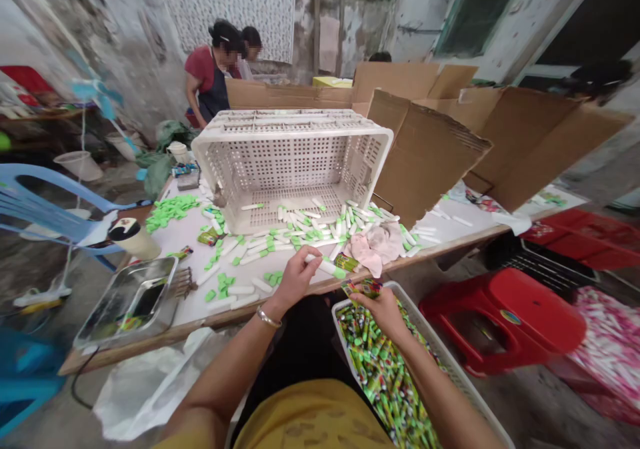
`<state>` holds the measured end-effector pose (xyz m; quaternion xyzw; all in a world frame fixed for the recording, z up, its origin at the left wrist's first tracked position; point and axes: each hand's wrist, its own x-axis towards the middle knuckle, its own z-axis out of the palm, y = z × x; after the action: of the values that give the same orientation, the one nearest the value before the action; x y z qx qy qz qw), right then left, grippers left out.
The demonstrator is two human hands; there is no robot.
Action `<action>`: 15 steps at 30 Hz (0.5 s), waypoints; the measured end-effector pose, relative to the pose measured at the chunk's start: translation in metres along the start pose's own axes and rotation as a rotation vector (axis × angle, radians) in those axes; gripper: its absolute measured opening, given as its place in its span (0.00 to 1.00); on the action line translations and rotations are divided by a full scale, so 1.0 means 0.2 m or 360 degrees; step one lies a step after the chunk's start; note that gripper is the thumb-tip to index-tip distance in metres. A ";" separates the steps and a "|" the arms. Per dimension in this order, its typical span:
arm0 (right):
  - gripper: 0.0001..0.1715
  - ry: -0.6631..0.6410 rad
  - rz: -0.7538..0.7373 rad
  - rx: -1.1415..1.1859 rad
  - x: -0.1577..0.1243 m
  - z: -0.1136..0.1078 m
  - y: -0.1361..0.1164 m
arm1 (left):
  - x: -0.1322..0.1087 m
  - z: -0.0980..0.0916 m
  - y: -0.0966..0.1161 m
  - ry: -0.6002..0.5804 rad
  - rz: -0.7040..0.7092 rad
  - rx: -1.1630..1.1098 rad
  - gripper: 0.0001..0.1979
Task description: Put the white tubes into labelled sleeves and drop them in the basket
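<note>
My left hand (295, 277) pinches a white plastic tube with a green cap (327, 268) over the front edge of the white table (170, 236). My right hand (380, 312) grips a green-and-yellow printed packet (361, 288) above a white plastic basket (425, 362) heaped with similar packets. Loose white tubes (240, 289) and green caps (173, 210) lie scattered across the tabletop. A pink cloth (377, 247) lies just beyond my hands. A white perforated crate (295, 162) rests tipped on its side at the table's middle.
A steel tray (127, 302) sits at the table's left corner beside a paper cup (135, 239). Cardboard sheets (425, 149) stand along the far side. Two people (213, 76) stand beyond the table. A red stool (500, 319) stands to my right, a blue chair (55, 209) to my left.
</note>
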<state>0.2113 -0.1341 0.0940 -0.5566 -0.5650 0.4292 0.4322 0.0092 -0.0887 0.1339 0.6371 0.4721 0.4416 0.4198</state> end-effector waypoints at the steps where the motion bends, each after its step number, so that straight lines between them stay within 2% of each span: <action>1: 0.10 -0.0011 -0.0007 0.0014 0.00 0.00 0.00 | 0.00 0.00 0.01 -0.0026 -0.0001 0.0005 0.09; 6: 0.09 -0.0091 -0.0026 0.0092 0.02 0.02 -0.01 | 0.01 0.02 0.02 -0.0215 0.0014 0.0121 0.09; 10: 0.09 -0.0171 0.0076 0.0192 0.02 0.03 0.00 | 0.03 0.02 0.01 -0.0302 0.0004 0.0191 0.10; 15: 0.18 -0.0342 0.0306 0.0485 0.01 0.04 0.00 | 0.03 0.04 -0.01 -0.0314 -0.0054 0.0137 0.10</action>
<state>0.2038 -0.1312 0.0931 -0.4870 -0.4808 0.6058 0.4057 0.0172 -0.0824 0.1304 0.6867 0.4578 0.3489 0.4439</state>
